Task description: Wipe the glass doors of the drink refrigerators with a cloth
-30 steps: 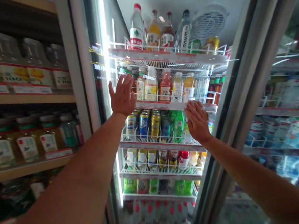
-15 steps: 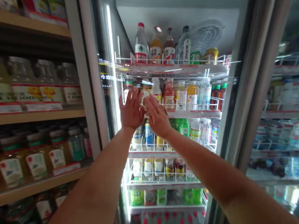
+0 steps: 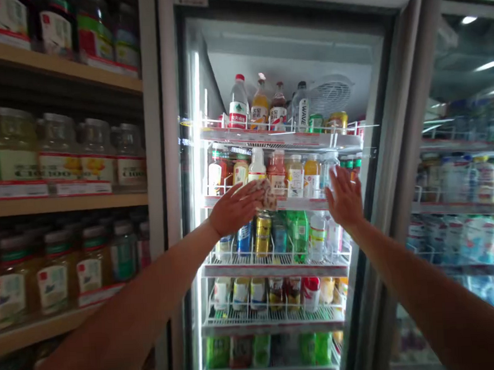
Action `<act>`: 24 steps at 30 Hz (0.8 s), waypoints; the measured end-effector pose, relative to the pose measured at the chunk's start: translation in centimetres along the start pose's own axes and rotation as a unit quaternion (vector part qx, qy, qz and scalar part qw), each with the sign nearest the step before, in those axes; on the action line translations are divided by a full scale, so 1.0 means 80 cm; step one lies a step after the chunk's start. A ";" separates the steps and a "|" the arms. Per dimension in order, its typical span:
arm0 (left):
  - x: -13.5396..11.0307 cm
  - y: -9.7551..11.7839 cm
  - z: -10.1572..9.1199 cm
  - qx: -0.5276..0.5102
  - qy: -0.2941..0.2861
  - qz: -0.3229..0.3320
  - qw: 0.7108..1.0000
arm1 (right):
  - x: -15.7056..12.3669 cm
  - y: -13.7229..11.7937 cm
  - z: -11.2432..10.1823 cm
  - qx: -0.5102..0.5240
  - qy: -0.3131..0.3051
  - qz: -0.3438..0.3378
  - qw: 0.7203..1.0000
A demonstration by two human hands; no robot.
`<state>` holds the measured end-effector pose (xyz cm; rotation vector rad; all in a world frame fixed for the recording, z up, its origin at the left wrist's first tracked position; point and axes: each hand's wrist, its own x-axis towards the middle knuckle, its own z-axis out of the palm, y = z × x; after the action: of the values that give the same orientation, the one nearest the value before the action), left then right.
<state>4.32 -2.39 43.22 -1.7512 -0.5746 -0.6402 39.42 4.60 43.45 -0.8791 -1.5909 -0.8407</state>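
My left hand (image 3: 234,208) reaches out to the glass front of a lit drinks cooler (image 3: 271,38) and holds a small pale speckled cloth (image 3: 267,194) under its fingertips, level with the second shelf of bottles (image 3: 288,174). My right hand (image 3: 345,197) is open, fingers spread and pointing up, near the cooler's right door frame (image 3: 396,159). Whether the palm touches the glass or the frame I cannot tell. Cans and green bottles (image 3: 275,233) stand on the shelf just below both hands.
Wooden shelves (image 3: 64,204) with rows of jars run along the left. A second glass-door cooler (image 3: 461,194) stands to the right. Inside the lit cooler are several wire shelves of bottles and cans, with a fan (image 3: 329,96) at the top.
The cloth was under my right hand a second ago, the two hands met, and now my left hand has it. My right hand has moved back right. The view has pulled back.
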 end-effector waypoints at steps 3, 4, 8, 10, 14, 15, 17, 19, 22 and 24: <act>0.038 -0.017 -0.002 -0.002 0.012 -0.027 1.000 | 0.055 0.040 -0.008 -0.027 0.069 0.127 0.989; 0.054 -0.024 -0.002 0.001 0.025 -0.052 0.998 | 0.075 0.044 -0.007 -0.028 0.086 0.163 0.982; 0.116 -0.049 0.002 0.027 0.079 -0.174 0.981 | 0.128 0.033 0.005 -0.027 0.107 0.230 0.967; 0.138 -0.050 0.008 0.032 0.087 -0.208 0.974 | 0.131 0.024 0.006 -0.033 0.096 0.245 0.964; 0.166 -0.021 0.026 0.023 0.062 -0.212 0.975 | 0.117 0.017 -0.003 -0.054 0.067 0.235 0.968; 0.171 -0.011 0.029 0.016 0.038 -0.184 0.982 | 0.114 0.018 -0.004 -0.063 0.058 0.206 0.975; 0.185 0.002 0.030 0.003 -0.017 -0.103 0.995 | 0.109 0.022 -0.004 -0.083 0.035 0.125 0.988; 0.202 -0.001 0.026 0.001 -0.052 -0.037 0.998 | 0.106 0.027 0.000 -0.098 0.028 0.060 0.993; 0.227 -0.033 0.016 0.021 -0.033 -0.070 0.997 | 0.106 0.031 0.003 -0.107 0.042 0.044 0.992; 0.236 -0.055 0.013 0.033 -0.012 -0.157 0.987 | 0.106 0.030 0.002 -0.108 0.042 0.048 0.992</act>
<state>15.35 0.85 58.88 -1.6216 -0.8903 -0.8090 40.26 6.85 51.92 -1.0512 -1.3918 -0.9796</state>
